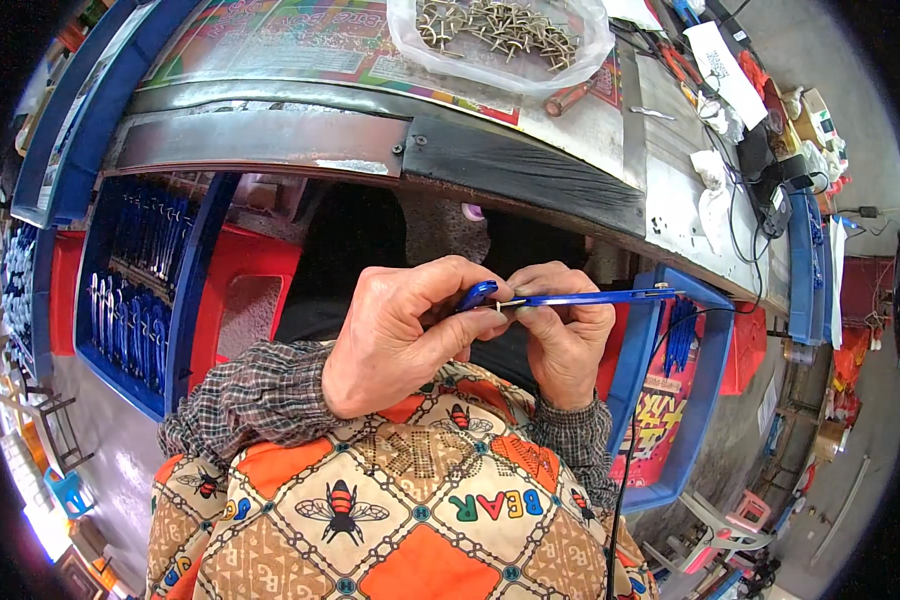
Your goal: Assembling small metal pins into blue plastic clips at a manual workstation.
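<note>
Both hands meet in the middle of the view, just below the near edge of the counter [530, 165]. The left hand [395, 335] is curled closed, its thumb and forefinger pinching the rounded blue end of a long, thin blue metal strip [580, 297]. The right hand [560, 335] is closed on the same strip just beside the left, fingertips pressed on a small pale metal piece [502, 303] at the joint; whether that piece is loose or fixed cannot be told. The strip runs out to the right, level, past the right hand and over a blue crate [705, 400] on the right, which holds more blue strips standing upright.

Far on the counter lies a clear plastic bag [590, 55] full of small metal parts. On the left, another blue crate [185, 300] holds rows of blue-handled pieces, beside a red plastic stool [245, 290]. A patterned orange apron [410, 510] fills the near foreground.
</note>
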{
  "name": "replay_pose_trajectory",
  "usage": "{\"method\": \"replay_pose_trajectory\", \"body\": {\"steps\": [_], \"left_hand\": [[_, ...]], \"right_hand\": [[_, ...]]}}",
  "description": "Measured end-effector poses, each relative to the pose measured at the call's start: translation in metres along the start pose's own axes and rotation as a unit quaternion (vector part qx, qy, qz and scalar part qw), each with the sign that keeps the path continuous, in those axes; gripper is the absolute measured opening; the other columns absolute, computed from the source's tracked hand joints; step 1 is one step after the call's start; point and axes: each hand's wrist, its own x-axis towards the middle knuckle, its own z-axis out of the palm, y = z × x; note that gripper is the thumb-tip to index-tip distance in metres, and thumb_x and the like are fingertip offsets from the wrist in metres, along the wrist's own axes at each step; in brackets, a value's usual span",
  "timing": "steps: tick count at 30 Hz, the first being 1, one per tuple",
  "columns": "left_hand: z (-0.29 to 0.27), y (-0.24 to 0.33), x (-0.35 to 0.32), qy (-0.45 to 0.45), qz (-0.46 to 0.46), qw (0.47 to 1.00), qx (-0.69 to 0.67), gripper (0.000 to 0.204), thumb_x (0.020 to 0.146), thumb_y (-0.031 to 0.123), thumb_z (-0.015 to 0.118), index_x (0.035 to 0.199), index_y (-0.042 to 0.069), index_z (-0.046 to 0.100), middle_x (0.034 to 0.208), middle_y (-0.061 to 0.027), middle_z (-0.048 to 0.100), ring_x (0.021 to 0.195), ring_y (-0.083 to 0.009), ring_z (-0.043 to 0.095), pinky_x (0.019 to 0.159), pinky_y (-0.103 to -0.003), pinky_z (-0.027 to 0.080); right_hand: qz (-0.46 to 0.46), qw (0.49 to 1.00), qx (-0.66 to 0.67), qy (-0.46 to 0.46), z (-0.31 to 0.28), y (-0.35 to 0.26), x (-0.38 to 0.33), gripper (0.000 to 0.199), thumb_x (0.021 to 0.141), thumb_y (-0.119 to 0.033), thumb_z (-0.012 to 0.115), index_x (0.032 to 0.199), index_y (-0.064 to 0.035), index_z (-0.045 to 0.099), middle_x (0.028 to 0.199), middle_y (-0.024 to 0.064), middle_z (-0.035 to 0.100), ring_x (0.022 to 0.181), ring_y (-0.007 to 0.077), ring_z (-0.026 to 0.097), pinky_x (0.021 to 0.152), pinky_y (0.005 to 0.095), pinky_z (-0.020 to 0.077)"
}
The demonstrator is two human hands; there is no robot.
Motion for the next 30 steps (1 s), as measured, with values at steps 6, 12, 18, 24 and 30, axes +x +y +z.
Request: {"method": "replay_pose_trajectory", "body": {"steps": [6,12,18,24,30], "left_hand": [[-0.001,0.000,0.000,0.003,0.026,0.999,0.040,0.015,0.084,-0.003,0.060,0.099,-0.003,0.062,0.081,-0.0097,0.069,0.060,-0.0073,0.062,0.052,-0.021,0.051],[-0.002,0.005,0.002,-0.006,0.048,0.996,0.074,0.013,0.084,-0.004,0.059,0.096,-0.002,0.062,0.072,-0.0054,0.065,0.058,-0.0082,0.062,0.051,-0.021,0.049],[-0.005,0.008,0.002,-0.016,0.038,0.995,0.086,0.012,0.083,-0.003,0.061,0.095,-0.002,0.063,0.071,-0.0033,0.064,0.058,-0.0078,0.062,0.052,-0.021,0.049],[-0.012,0.004,0.005,-0.044,0.077,0.985,0.151,0.012,0.082,-0.002,0.062,0.094,0.000,0.064,0.070,-0.0057,0.064,0.057,-0.0085,0.062,0.051,-0.022,0.048],[-0.016,0.004,0.007,-0.068,0.059,0.986,0.142,0.013,0.081,-0.003,0.063,0.093,0.000,0.064,0.070,-0.0063,0.064,0.056,-0.0089,0.062,0.050,-0.023,0.048]], "right_hand": [[-0.021,0.999,-0.030,-0.006,-0.002,0.002,-0.001,0.015,0.075,0.001,0.069,0.088,0.0024,0.062,0.088,0.0164,0.063,0.080,0.0209,0.061,0.072,0.0292,0.0499],[-0.071,0.992,-0.094,-0.050,-0.008,-0.002,0.001,0.012,0.079,0.005,0.065,0.090,0.0045,0.064,0.095,0.0156,0.062,0.082,0.0205,0.063,0.068,0.0306,0.0556],[-0.149,0.961,-0.217,-0.080,-0.013,-0.006,0.007,0.017,0.072,0.004,0.070,0.088,0.0018,0.065,0.088,0.0140,0.066,0.080,0.0219,0.064,0.068,0.0304,0.0531],[-0.121,0.948,-0.278,-0.093,-0.008,-0.015,0.006,0.021,0.067,0.003,0.070,0.086,0.0004,0.064,0.084,0.0130,0.066,0.078,0.0242,0.065,0.069,0.0310,0.0513],[-0.119,0.937,-0.304,-0.127,-0.008,-0.017,0.006,0.022,0.066,0.006,0.068,0.087,0.0010,0.063,0.083,0.0134,0.065,0.077,0.0251,0.064,0.069,0.0302,0.0506]]}}
